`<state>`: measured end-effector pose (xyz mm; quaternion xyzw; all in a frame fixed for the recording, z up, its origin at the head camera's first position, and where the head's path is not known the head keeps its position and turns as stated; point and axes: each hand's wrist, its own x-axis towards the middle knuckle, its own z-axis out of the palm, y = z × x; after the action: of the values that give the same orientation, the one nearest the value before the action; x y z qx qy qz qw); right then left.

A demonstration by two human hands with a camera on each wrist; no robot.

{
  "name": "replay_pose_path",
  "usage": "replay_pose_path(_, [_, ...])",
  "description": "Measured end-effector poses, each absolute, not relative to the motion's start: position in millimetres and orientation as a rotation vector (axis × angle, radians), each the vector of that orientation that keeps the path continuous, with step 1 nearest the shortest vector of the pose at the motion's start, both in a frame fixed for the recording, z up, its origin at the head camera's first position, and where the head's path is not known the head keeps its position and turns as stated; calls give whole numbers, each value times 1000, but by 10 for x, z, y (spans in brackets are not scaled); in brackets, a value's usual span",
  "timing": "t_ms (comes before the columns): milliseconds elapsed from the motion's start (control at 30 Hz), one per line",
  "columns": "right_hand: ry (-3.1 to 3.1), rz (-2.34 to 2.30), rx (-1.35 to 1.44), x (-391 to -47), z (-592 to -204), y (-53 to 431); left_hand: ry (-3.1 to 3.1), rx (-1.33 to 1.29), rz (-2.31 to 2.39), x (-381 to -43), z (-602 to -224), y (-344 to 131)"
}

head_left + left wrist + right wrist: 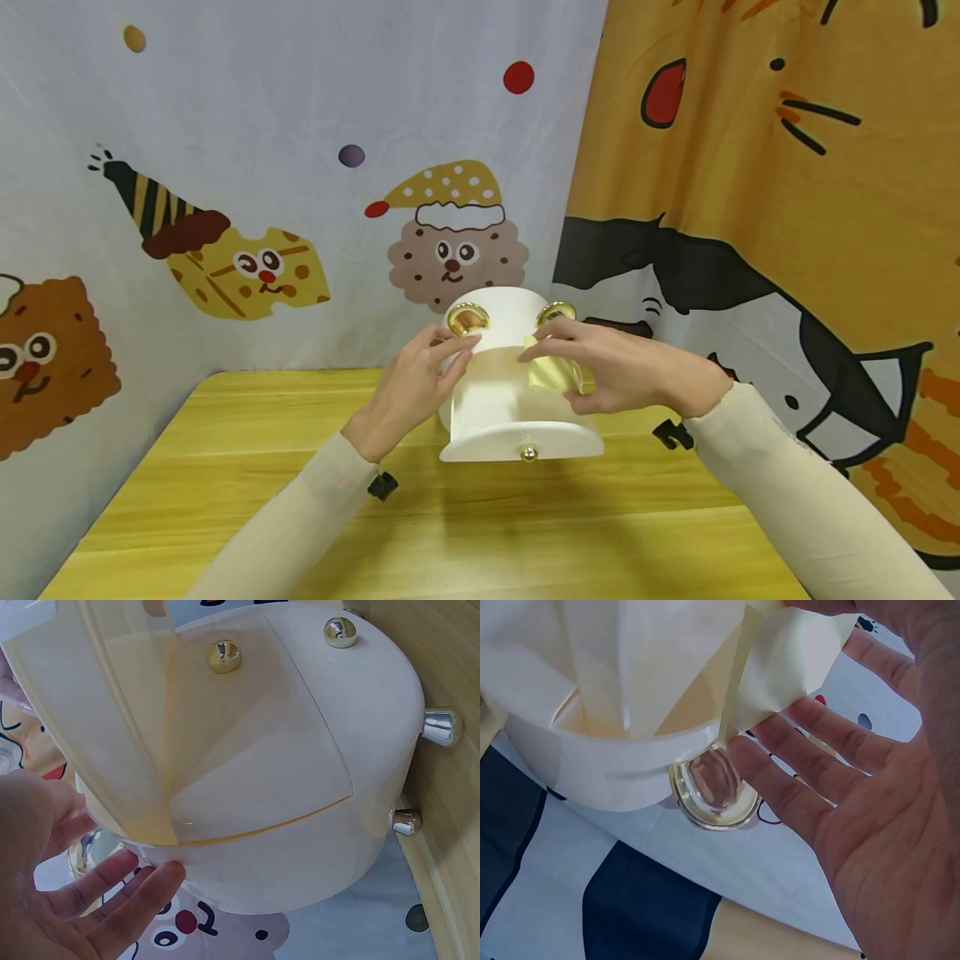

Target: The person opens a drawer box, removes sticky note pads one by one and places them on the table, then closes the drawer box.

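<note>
A white rounded container with two gold ear-like rings stands in front of me. A broad pale panel with a half-round front lip and a gold knob faces my side. My left hand is at its left edge; in the left wrist view the fingertips touch the white wall, fingers fairly straight. On the right, my right hand holds a thin pale yellow sheet between thumb and fingers, close to the right gold ring.
A wood-grain table lies under the container, whose shiny metallic feet show in the left wrist view. Behind hangs a white curtain with cartoon prints. An orange and black printed curtain closes off the right side.
</note>
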<state>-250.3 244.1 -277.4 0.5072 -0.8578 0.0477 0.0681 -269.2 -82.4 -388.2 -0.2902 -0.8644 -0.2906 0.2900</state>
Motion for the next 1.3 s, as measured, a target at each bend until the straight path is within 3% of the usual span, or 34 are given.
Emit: replay_pose_path(1300, [-2604,280,1426,-2609,-2905,2956,-2299,-789,-819,-2708,-3880,-836])
